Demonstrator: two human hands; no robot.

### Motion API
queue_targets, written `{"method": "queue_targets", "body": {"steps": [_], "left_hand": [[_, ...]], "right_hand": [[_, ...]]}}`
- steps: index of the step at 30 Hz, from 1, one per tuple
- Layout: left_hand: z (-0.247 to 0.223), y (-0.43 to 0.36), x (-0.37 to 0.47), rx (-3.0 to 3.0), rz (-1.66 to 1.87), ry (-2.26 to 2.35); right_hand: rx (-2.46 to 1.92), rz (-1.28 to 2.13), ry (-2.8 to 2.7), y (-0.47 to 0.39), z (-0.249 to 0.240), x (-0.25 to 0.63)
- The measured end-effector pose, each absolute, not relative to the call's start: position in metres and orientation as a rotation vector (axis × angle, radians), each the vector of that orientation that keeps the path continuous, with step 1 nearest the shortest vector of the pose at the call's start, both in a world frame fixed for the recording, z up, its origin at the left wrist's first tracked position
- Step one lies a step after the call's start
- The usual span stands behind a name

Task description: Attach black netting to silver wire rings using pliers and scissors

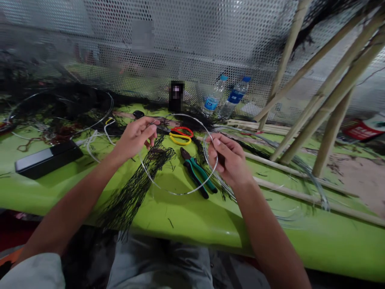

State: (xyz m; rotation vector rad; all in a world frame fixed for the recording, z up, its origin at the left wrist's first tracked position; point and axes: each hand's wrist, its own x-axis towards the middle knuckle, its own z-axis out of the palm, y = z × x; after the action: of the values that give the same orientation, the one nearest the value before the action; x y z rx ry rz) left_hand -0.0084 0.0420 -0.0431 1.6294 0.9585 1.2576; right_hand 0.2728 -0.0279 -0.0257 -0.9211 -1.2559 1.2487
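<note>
A thin silvery wire ring [177, 194] is held up in front of me over the green table. My left hand [136, 136] pinches it at its upper left, and my right hand [228, 157] closes its fingers round its right side. Through and below the ring lie pliers with green and black handles [197, 172]. Scissors with one red and one yellow handle loop [181, 135] rest behind them. Dark netting [135, 188] spreads from below my left hand to the table's front edge. More coiled wire [313, 184] lies beyond my right hand.
A black box [48, 158] with a white cable stands at the left. Two water bottles [213, 98] and a dark phone-like object [176, 96] stand by the perforated metal panel [180, 40]. Wooden poles [337, 88] lean at the right, with sticks lying below them.
</note>
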Motion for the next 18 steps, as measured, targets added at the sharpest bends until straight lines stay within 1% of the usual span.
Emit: {"method": "queue_targets", "body": {"steps": [5, 7, 9, 11, 14, 18], "left_hand": [[-0.042, 0.04, -0.004, 1.412, 1.225, 0.876], [-0.041, 0.037, -0.003, 1.345, 1.182, 0.842], [-0.038, 0.034, -0.003, 1.289, 1.12, 0.809], [-0.035, 0.031, -0.003, 1.242, 1.054, 0.778], [-0.031, 0.027, -0.004, 1.182, 0.968, 0.731], [-0.027, 0.026, -0.008, 1.123, 0.895, 0.681]], "right_hand": [[-0.833, 1.524, -1.332, -0.03, -0.029, 0.271], [-0.862, 1.558, -1.384, -0.028, -0.034, 0.268], [-0.963, 1.449, -1.437, -0.021, -0.042, 0.264], [-1.069, 1.264, -1.48, -0.007, -0.052, 0.259], [-1.118, 1.09, -1.531, 0.022, -0.061, 0.249], [-1.135, 1.033, -1.74, 0.06, -0.057, 0.226]]}}
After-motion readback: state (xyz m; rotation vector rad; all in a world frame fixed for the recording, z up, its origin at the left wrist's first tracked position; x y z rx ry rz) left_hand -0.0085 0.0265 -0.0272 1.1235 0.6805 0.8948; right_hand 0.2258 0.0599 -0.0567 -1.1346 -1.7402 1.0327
